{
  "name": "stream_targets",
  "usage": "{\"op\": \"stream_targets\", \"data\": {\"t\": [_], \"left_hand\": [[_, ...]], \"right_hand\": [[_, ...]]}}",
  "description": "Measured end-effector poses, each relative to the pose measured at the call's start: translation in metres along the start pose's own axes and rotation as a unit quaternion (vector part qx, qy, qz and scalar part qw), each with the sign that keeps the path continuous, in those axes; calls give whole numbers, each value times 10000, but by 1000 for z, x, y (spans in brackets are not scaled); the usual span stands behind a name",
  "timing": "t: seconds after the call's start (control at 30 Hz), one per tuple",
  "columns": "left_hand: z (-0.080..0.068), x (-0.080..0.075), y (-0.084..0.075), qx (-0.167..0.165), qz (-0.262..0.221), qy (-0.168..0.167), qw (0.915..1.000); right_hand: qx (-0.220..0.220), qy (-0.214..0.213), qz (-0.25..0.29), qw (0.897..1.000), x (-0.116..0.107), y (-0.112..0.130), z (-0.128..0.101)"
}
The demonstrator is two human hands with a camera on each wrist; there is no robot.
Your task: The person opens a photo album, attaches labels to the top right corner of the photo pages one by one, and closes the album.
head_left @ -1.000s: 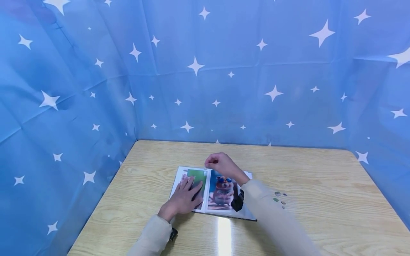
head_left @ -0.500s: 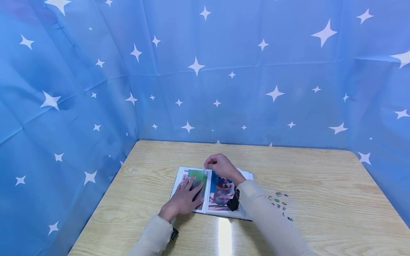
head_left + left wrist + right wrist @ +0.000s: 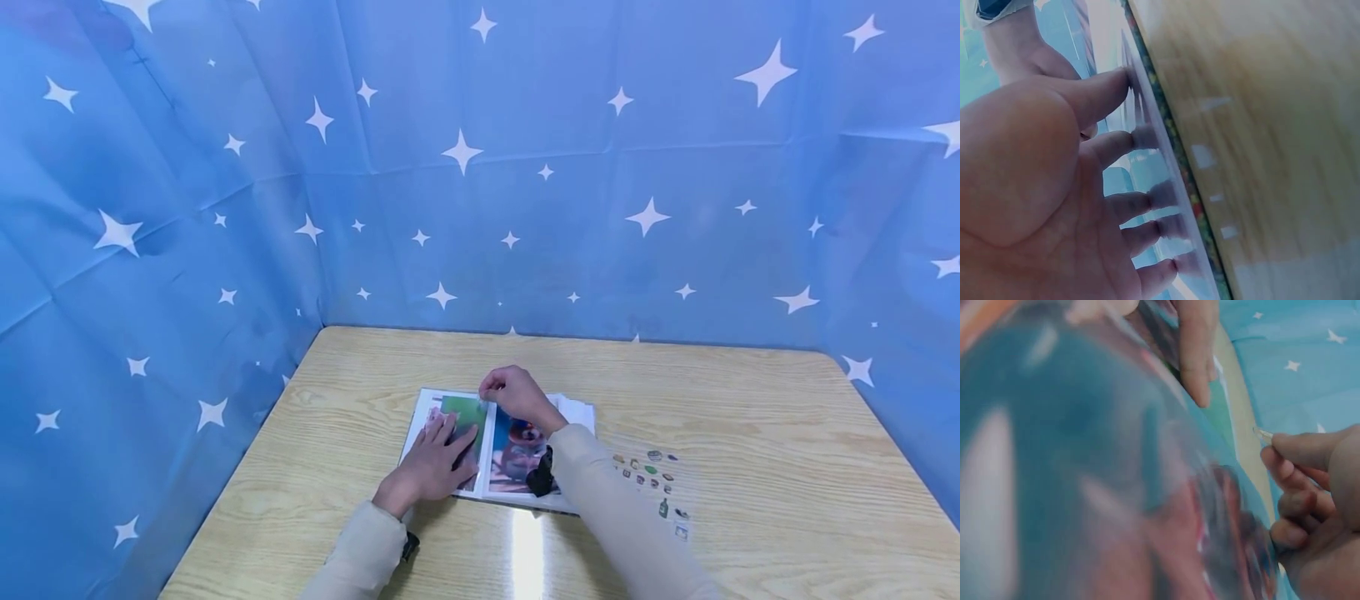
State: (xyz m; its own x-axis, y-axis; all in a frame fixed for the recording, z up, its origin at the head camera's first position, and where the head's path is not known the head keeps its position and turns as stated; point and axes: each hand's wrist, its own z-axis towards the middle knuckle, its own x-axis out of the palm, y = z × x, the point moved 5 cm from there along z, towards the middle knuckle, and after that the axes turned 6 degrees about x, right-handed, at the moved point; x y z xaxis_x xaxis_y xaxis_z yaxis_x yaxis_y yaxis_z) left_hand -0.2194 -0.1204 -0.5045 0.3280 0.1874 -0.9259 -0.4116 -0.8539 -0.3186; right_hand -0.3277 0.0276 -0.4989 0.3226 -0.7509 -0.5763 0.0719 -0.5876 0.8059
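An open photo album (image 3: 495,450) lies on the wooden table (image 3: 750,417). My left hand (image 3: 435,462) rests flat on its left page, over a green picture, fingers straight (image 3: 1141,137). At the top edge near the spine, my right hand (image 3: 513,392) has its fingers curled and pinches a thin clear plastic edge (image 3: 1263,433) that seems to belong to the right page's sleeve. A picture of a furry animal in sunglasses (image 3: 521,442) fills the right page, partly hidden by my right sleeve.
A clear sheet of small stickers (image 3: 651,479) lies on the table just right of the album. Blue cloth with white stars (image 3: 525,167) walls in the table at the back and both sides. A glare streak (image 3: 525,550) shows near the front edge.
My right hand and forearm have shifted slightly left and down at the album's top edge, uncovering more of the sticker sheet. The left hand has stayed flat on the left page.
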Motion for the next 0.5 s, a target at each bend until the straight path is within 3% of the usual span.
{"op": "stream_targets", "data": {"t": [0.5], "left_hand": [[0,-1,0,-29,-53,66,10000]], "right_hand": [[-436,-47,-596,9973,8,3,3]]}}
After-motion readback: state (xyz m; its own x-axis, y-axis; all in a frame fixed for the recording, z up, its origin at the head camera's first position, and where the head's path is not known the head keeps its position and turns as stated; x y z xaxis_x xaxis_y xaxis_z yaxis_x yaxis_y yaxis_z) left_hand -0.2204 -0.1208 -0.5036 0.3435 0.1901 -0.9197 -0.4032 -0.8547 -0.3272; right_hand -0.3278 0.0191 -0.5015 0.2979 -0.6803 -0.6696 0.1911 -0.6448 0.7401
